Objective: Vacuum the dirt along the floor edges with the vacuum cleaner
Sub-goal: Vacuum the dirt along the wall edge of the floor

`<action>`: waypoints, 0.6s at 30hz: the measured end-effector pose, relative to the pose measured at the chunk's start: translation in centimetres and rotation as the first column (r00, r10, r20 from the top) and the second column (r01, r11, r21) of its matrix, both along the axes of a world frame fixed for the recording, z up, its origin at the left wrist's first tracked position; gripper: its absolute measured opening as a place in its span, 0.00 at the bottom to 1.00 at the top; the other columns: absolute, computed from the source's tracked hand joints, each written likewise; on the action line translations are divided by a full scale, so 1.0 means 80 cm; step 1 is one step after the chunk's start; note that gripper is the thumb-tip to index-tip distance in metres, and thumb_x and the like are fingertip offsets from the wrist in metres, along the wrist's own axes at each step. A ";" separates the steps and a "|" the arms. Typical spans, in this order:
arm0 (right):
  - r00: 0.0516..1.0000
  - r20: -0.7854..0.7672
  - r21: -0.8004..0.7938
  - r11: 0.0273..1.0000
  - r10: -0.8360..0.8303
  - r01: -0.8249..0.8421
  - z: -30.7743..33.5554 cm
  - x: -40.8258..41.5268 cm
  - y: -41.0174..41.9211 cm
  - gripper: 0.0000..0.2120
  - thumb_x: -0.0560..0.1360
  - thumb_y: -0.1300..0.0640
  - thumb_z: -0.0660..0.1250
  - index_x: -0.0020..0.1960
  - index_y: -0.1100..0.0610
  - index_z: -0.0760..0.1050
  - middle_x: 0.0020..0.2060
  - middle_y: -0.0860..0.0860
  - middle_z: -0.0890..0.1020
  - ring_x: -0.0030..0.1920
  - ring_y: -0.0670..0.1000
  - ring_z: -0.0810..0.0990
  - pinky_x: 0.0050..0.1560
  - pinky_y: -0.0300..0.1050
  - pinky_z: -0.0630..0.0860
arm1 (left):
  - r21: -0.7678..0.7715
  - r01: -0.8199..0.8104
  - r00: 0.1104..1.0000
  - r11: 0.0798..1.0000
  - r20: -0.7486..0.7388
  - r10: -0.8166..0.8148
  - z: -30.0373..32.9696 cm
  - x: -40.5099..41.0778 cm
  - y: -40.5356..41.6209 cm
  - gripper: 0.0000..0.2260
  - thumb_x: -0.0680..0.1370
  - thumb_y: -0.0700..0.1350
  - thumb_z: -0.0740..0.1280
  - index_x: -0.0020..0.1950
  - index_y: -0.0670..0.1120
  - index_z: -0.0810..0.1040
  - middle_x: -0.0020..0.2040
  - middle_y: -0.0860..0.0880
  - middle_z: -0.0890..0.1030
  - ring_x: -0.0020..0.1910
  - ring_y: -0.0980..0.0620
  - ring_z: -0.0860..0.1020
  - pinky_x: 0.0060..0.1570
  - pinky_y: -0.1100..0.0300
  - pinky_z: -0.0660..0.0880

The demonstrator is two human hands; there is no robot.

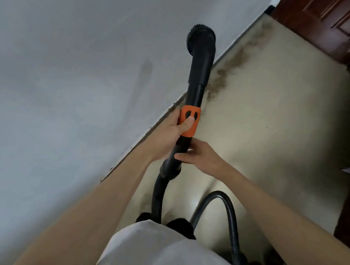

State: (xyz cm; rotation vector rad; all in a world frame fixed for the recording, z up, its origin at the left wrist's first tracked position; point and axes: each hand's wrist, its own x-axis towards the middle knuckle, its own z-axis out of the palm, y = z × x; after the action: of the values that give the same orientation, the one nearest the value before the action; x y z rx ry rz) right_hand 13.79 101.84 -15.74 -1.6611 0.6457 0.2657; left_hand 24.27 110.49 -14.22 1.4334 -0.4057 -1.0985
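Head view: vacuum hose (pixel 229 212) runs out of frame at 5 o'clock; cleaner body unseen. Left hand (pixel 175 130) grips the wand's orange collar (pixel 189 121); right hand (pixel 202 156), fingers straight, touches the wand (pixel 196 87). Brush nozzle (pixel 201 39) at 12 o'clock. Dirt (pixel 231 67) lines the cream floor (pixel 278 133) along the white wall (pixel 68 65); brown door (pixel 339 24) at 1 o'clock.

head view looks steeply down, close over the hands.
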 end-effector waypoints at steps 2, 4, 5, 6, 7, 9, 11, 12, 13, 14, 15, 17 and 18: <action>0.999 -0.008 0.019 0.999 -0.051 0.051 0.001 0.003 -0.012 0.13 0.75 0.67 0.70 0.58 0.61 0.74 0.51 0.53 0.81 0.53 0.53 0.80 0.53 0.40 0.78 | 0.026 0.060 0.997 0.998 0.047 -0.061 0.001 0.006 -0.020 0.11 0.81 0.49 0.60 0.63 0.50 0.69 0.53 0.52 0.76 0.55 0.51 0.75 0.65 0.48 0.71; 0.996 -0.026 0.021 0.996 -0.087 0.088 0.002 0.006 -0.025 0.16 0.75 0.67 0.70 0.61 0.64 0.74 0.54 0.57 0.81 0.53 0.56 0.81 0.53 0.44 0.80 | 0.050 0.116 0.991 0.992 0.055 -0.119 0.004 0.013 -0.038 0.11 0.81 0.50 0.60 0.63 0.50 0.68 0.53 0.52 0.75 0.54 0.51 0.74 0.65 0.47 0.70; 0.995 -0.032 0.021 0.995 -0.095 0.095 0.004 0.007 -0.030 0.16 0.75 0.67 0.70 0.62 0.64 0.74 0.55 0.58 0.81 0.53 0.57 0.81 0.54 0.46 0.80 | 0.049 0.129 0.991 0.990 0.032 -0.131 0.006 0.017 -0.045 0.11 0.81 0.50 0.60 0.63 0.50 0.68 0.54 0.52 0.75 0.55 0.51 0.74 0.66 0.47 0.70; 0.993 -0.037 0.026 0.994 -0.108 0.109 0.006 0.010 -0.039 0.17 0.75 0.67 0.70 0.62 0.64 0.73 0.55 0.58 0.81 0.52 0.56 0.81 0.55 0.48 0.79 | 0.046 0.138 0.990 0.989 0.000 -0.138 0.007 0.022 -0.055 0.11 0.81 0.50 0.60 0.63 0.49 0.68 0.55 0.51 0.75 0.56 0.51 0.74 0.66 0.47 0.69; 0.992 -0.040 0.028 0.992 -0.121 0.122 0.007 0.012 -0.046 0.17 0.75 0.67 0.70 0.63 0.64 0.74 0.55 0.57 0.81 0.51 0.56 0.81 0.55 0.50 0.79 | 0.045 0.143 0.990 0.989 -0.023 -0.142 0.008 0.026 -0.063 0.12 0.82 0.49 0.60 0.63 0.49 0.68 0.56 0.50 0.74 0.57 0.51 0.74 0.67 0.47 0.69; 0.990 -0.038 0.033 0.990 -0.133 0.134 0.008 0.018 -0.068 0.16 0.75 0.67 0.70 0.61 0.63 0.74 0.52 0.55 0.81 0.51 0.55 0.81 0.57 0.51 0.79 | 0.050 0.154 0.988 0.987 -0.039 -0.152 0.010 0.032 -0.086 0.12 0.82 0.49 0.60 0.64 0.48 0.67 0.58 0.48 0.74 0.59 0.49 0.73 0.67 0.46 0.68; 0.991 -0.036 0.036 0.991 -0.125 0.126 0.006 0.022 -0.094 0.14 0.74 0.67 0.71 0.58 0.61 0.75 0.49 0.51 0.81 0.50 0.53 0.81 0.55 0.48 0.80 | 0.068 0.158 0.987 0.985 -0.038 -0.156 0.012 0.035 -0.111 0.12 0.82 0.49 0.60 0.65 0.49 0.67 0.58 0.48 0.74 0.61 0.47 0.73 0.67 0.46 0.68; 0.992 -0.032 0.042 0.992 -0.118 0.120 0.003 0.025 -0.107 0.13 0.74 0.66 0.71 0.57 0.60 0.75 0.48 0.50 0.81 0.50 0.52 0.81 0.54 0.46 0.80 | 0.078 0.154 0.988 0.985 -0.030 -0.152 0.013 0.036 -0.123 0.12 0.82 0.49 0.60 0.64 0.49 0.68 0.58 0.49 0.74 0.62 0.46 0.73 0.67 0.46 0.68; 0.993 -0.027 0.054 0.992 -0.112 0.114 0.000 0.028 -0.120 0.13 0.74 0.66 0.71 0.57 0.59 0.75 0.48 0.50 0.81 0.50 0.52 0.81 0.53 0.45 0.80 | 0.089 0.145 0.989 0.985 -0.018 -0.144 0.013 0.037 -0.134 0.12 0.82 0.49 0.60 0.64 0.48 0.68 0.58 0.49 0.74 0.61 0.46 0.73 0.67 0.46 0.69; 0.994 -0.023 0.067 0.992 -0.106 0.107 -0.003 0.031 -0.133 0.13 0.74 0.66 0.71 0.57 0.59 0.75 0.48 0.50 0.81 0.50 0.52 0.81 0.53 0.45 0.81 | 0.098 0.128 0.992 0.987 -0.004 -0.128 0.013 0.038 -0.146 0.12 0.82 0.49 0.60 0.64 0.48 0.68 0.57 0.49 0.74 0.60 0.46 0.73 0.67 0.47 0.69; 0.996 -0.019 0.074 0.993 -0.091 0.092 -0.007 0.035 -0.148 0.12 0.74 0.66 0.71 0.57 0.59 0.75 0.48 0.50 0.81 0.50 0.52 0.81 0.53 0.46 0.81 | 0.105 0.102 0.995 0.989 0.009 -0.103 0.013 0.040 -0.159 0.14 0.82 0.49 0.59 0.66 0.46 0.67 0.56 0.49 0.75 0.59 0.47 0.74 0.66 0.47 0.69; 0.999 -0.006 0.091 0.995 -0.036 0.037 -0.014 0.044 -0.182 0.12 0.75 0.64 0.70 0.57 0.57 0.75 0.49 0.50 0.81 0.50 0.50 0.80 0.52 0.45 0.81 | 0.113 0.037 0.998 0.993 0.040 -0.041 0.012 0.043 -0.187 0.16 0.82 0.48 0.58 0.68 0.44 0.67 0.54 0.49 0.75 0.55 0.50 0.74 0.65 0.49 0.70; 1.000 0.002 0.103 0.995 -0.004 0.003 -0.017 0.049 -0.200 0.11 0.76 0.64 0.70 0.56 0.56 0.75 0.49 0.49 0.81 0.49 0.49 0.80 0.51 0.44 0.80 | 0.121 0.002 0.998 0.993 0.064 -0.010 0.011 0.045 -0.203 0.16 0.83 0.48 0.58 0.68 0.43 0.67 0.53 0.49 0.75 0.53 0.51 0.74 0.64 0.50 0.71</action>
State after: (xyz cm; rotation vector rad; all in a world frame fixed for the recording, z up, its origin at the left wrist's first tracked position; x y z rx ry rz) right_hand 17.68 85.84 -17.13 -1.5611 0.6233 0.2899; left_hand 27.83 94.27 -13.35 1.5782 -0.3948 -1.0993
